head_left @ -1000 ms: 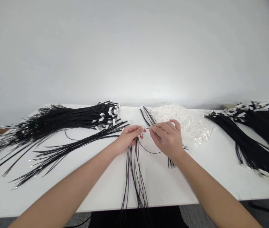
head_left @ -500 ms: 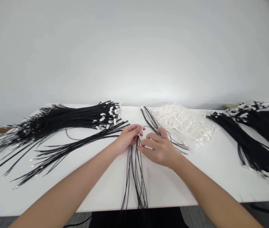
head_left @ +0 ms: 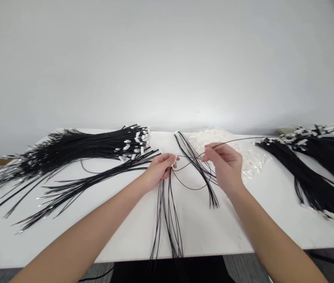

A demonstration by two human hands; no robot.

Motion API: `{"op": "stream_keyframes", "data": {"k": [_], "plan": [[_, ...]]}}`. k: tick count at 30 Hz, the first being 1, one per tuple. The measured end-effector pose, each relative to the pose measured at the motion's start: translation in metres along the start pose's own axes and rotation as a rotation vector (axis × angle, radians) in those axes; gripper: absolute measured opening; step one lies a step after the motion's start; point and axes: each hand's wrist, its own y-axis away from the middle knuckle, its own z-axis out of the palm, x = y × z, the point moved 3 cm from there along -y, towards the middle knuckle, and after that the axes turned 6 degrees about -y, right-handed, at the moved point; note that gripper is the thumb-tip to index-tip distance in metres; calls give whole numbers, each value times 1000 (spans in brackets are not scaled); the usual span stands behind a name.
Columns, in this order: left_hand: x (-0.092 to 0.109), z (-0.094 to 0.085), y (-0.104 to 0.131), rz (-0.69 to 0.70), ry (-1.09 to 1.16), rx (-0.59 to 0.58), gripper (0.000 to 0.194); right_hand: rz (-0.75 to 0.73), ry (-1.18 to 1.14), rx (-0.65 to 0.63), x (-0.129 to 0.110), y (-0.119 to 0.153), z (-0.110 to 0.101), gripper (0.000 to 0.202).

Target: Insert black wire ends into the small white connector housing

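Observation:
My left hand (head_left: 158, 171) is closed, pinching a small white connector (head_left: 173, 161) between thumb and fingers; part of the connector is hidden by them. Several black wires (head_left: 167, 216) hang from it over the table's front edge. To the right, my raised right hand (head_left: 226, 165) is closed in a pinch on a thin black wire (head_left: 237, 139). That wire runs left toward the connector and stretches off to the right beyond the fingers. Between the hands lies a black wire bundle (head_left: 184, 146) with a white connector (head_left: 177, 133) at its far end.
A large pile of black wires (head_left: 90, 143) with white connectors lies at left, a smaller bundle (head_left: 96, 179) in front. A clear bag of white connectors (head_left: 252, 161) sits behind my right hand. More black wire bundles (head_left: 311, 177) fill the right of the white table (head_left: 120, 236).
My right hand has moved right and up from beside the left, now drawing one wire out sideways. The loose bundle's free ends have swung forward. My left hand stays in place.

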Motion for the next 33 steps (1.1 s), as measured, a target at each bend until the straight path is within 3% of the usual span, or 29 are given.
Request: {"op": "stream_keyframes", "data": {"k": [5,9,12,14,17,25,28,33], "plan": [[0,0,0,8,10,-9,33,93,-285,393,4,-21,-32,20],[0,1,0,15,12,-17,32,99,-458,507,4,-34,-55,24],[0,1,0,19,12,-12,33,184,-567,530,4,-38,-64,20],[0,1,0,21,14,-13,33,269,-547,480,4,-38,-62,22],[1,1,0,22,22,-13,33,300,-325,325,2,-32,-48,21],[2,1,0,37,46,-27,33,-71,443,-175,-7,0,0,6],[3,1,1,39,48,-37,33,-131,519,-260,-8,3,7,8],[4,2,1,43,51,-34,34,-170,564,-267,-3,3,7,8]]}}
